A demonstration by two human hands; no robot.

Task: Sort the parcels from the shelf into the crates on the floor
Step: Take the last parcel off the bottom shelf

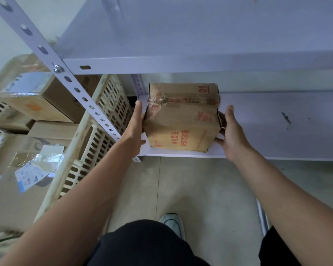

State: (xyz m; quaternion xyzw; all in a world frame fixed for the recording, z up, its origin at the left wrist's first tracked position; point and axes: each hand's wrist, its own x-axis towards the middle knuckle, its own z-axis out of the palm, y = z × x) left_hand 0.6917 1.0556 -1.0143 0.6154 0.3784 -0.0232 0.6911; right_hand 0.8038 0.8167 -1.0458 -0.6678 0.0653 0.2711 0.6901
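A brown cardboard parcel [183, 116] with red print and clear tape sits on the lower white shelf board [277, 123], near its left end. My left hand [136, 123] lies flat against the parcel's left side, fingers straight. My right hand [232, 131] is at the parcel's right side, fingers extended along it and thumb near the lower corner. The parcel's underside rests on the shelf. To the left stands a cream slatted crate [96, 135] stacked with several cardboard parcels [46, 100].
An upper white shelf board [181, 62] overhangs the parcel. A perforated metal upright [65, 75] runs diagonally at left, between me and the crate. Grey concrete floor [200, 189] lies below, with my shoe [173, 223] on it.
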